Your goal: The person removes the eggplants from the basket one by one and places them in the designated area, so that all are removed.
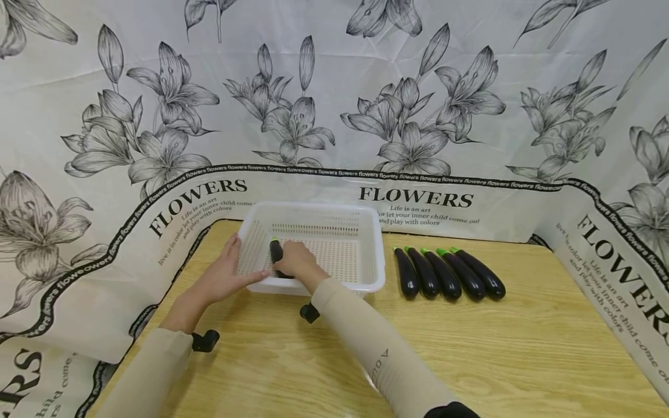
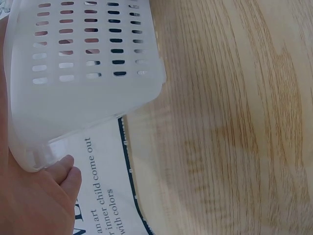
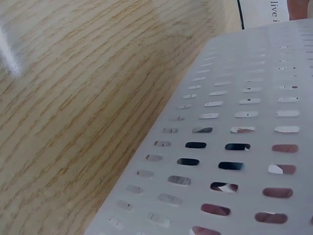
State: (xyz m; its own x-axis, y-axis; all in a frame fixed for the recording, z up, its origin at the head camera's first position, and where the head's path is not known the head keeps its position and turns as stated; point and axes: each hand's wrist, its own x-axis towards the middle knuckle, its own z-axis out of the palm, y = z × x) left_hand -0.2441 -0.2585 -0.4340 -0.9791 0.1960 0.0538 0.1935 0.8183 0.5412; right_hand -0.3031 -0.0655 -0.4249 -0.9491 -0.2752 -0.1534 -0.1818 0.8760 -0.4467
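Observation:
A white perforated plastic basket (image 1: 372, 261) stands on the wooden table. My right hand (image 1: 299, 261) reaches over its front rim and grips a dark eggplant (image 1: 276, 251) with a green tip, inside the left part of the basket. In the right wrist view, dark and skin-toned patches show through the slots of the basket wall (image 3: 254, 107). My left hand (image 1: 222, 276) holds the basket's left front corner, thumb along the front rim and fingers on the left side. The left wrist view has that hand (image 2: 36, 205) against the corner of the basket.
To the right of the basket, several eggplants (image 1: 441, 276) lie side by side, green ends toward the back. White cloth printed with flowers (image 1: 292, 128) hangs behind and along both sides of the wooden table (image 1: 522, 348).

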